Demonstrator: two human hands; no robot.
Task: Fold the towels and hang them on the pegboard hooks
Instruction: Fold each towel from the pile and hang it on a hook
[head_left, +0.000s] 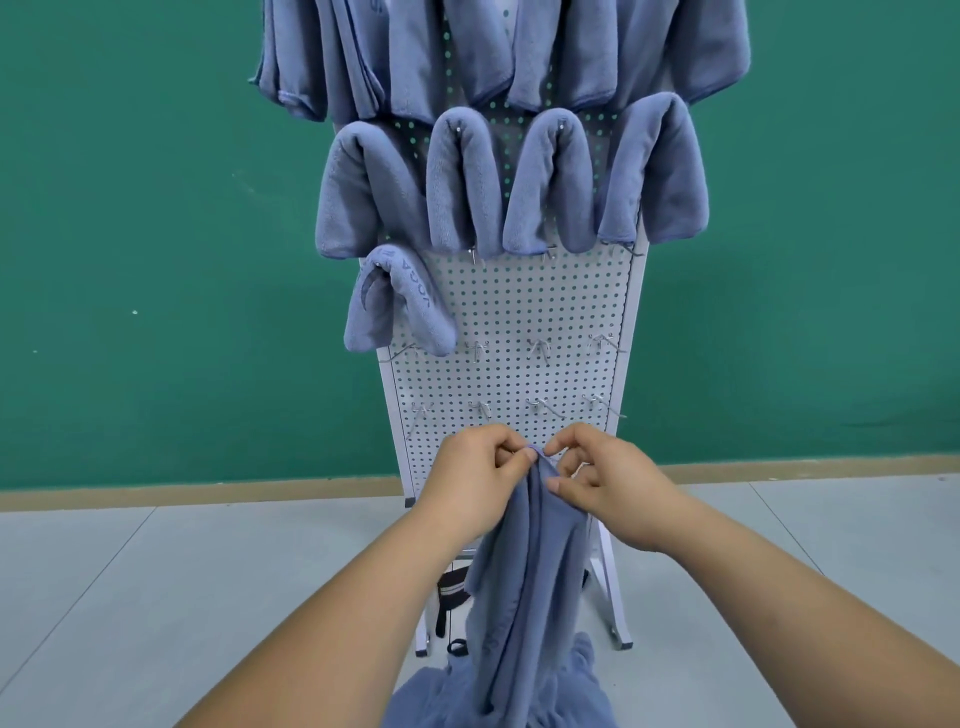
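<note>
A blue towel (524, 571) hangs down in loose folds in front of me. My left hand (475, 483) pinches its top edge from the left, and my right hand (605, 488) pinches the same edge from the right, close together. Behind stands the white pegboard (519, 312). Several folded blue towels (462, 187) are draped over its upper hooks, and one folded towel (397, 301) hangs alone at the left of the third row. Bare metal hooks (540, 348) stick out of the lower rows. A heap of blue towels (582, 691) lies below my hands.
The pegboard stands on white legs (615, 587) on a grey tiled floor (156, 597). A green wall (156, 234) with a tan skirting strip runs behind it. A dark object (449, 597) sits on the floor behind the board's base.
</note>
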